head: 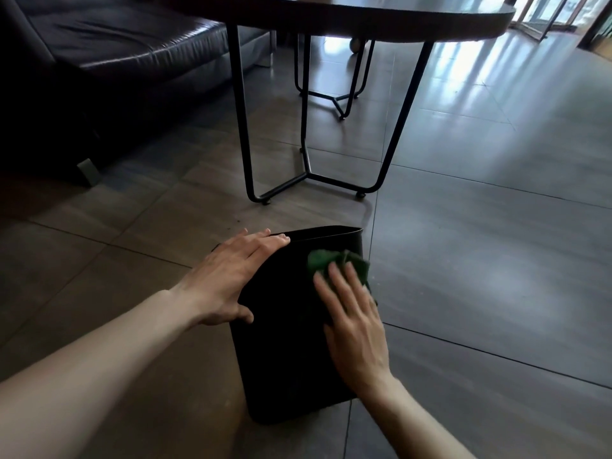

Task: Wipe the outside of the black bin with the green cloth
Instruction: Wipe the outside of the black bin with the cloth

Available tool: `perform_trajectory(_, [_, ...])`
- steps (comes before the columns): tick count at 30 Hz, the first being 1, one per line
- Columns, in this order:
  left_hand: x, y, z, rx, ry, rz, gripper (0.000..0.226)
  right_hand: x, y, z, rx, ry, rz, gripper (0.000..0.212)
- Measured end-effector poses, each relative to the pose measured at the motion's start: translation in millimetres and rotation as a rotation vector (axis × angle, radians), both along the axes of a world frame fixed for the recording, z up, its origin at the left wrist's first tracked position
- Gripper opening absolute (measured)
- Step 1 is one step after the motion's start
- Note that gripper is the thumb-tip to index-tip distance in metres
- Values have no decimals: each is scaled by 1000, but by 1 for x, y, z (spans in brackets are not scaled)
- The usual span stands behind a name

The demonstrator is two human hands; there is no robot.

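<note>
R hand point(354, 321) flat on green cloth point(334, 263), black bin point(284, 342), L hand point(231, 279) steadying

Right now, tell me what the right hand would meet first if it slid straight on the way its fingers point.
The right hand lies flat on the green cloth on the black bin. Straight on, it would probably reach the bin's rim first.

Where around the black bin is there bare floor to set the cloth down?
Bare floor lies right of the black bin, and between its far rim and the table legs. Left is crowded: the left hand and the sofa.
</note>
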State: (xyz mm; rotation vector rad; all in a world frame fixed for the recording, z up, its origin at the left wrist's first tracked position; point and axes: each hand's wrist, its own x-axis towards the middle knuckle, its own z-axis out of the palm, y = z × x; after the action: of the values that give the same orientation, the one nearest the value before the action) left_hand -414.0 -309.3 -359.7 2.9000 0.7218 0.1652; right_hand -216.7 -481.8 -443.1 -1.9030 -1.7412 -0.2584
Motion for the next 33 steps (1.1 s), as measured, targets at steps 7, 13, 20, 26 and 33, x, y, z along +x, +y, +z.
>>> perform_trajectory(7, [1, 0, -2, 0, -30, -10, 132, -46, -7, -32, -68, -336, 293, 59])
perform_trajectory(13, [0, -2, -2, -1, -6, -2, 147, -31, -61, -83, -143, -684, 521, 44])
perform_trajectory(20, [-1, -1, -1, -3, -4, -5, 145, 9, 8, 7, 59, 21, -3, 60])
perform_trajectory(26, [0, 1, -1, -3, -17, -16, 136, -28, -2, -23, -15, -272, 299, 52])
perform_trajectory(33, [-1, 1, -2, -1, -10, -16, 145, -17, -57, -69, -97, -561, 464, 43])
